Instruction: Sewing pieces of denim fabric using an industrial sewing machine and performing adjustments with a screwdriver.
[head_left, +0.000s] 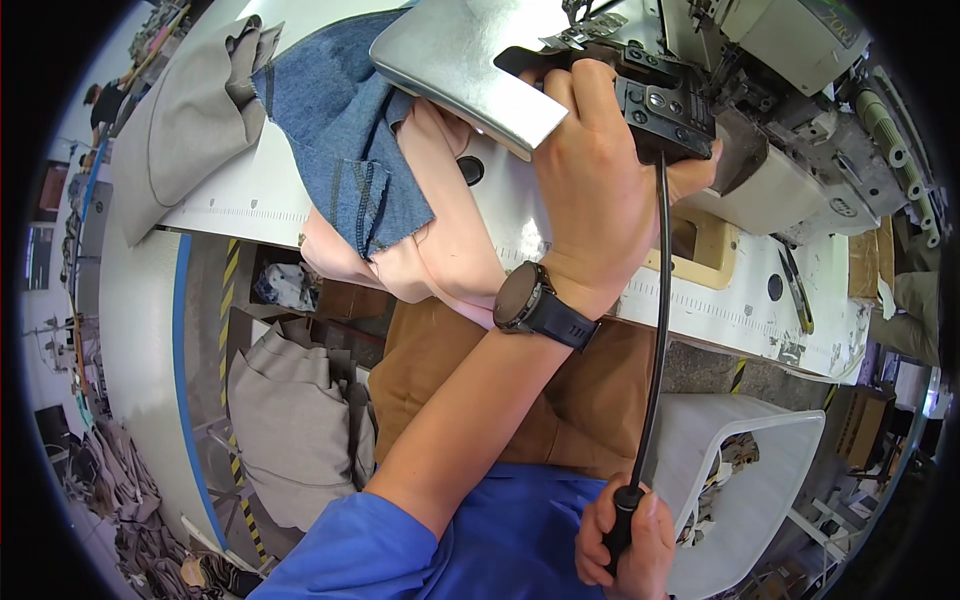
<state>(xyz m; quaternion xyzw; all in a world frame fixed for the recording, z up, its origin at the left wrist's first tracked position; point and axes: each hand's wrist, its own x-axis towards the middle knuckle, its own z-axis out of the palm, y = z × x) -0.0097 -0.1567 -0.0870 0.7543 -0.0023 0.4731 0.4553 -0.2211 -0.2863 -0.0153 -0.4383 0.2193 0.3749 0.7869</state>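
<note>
My left hand point(600, 170), with a black watch point(530, 300) on its wrist, is wrapped around a black metal block point(665, 110) on the sewing machine. Its thumb lies at the block's near right corner, and some fingertips are hidden behind the metal. Low in the view, my right hand point(640, 545) is closed around the black handle of a long screwdriver point(658, 360). The shaft runs upward to the near side of the block, where the tip cannot be made out. Beside my left hand is a shiny metal cover plate point(460, 70).
Blue denim point(345, 140) and pale pink fabric point(440, 190) lie on the white table point(540, 215) left of the machine. Thread snips point(797, 290) rest at the right. A white bin point(770, 440) holding scraps stands below, and folded grey fabric point(290, 430) sits at lower left.
</note>
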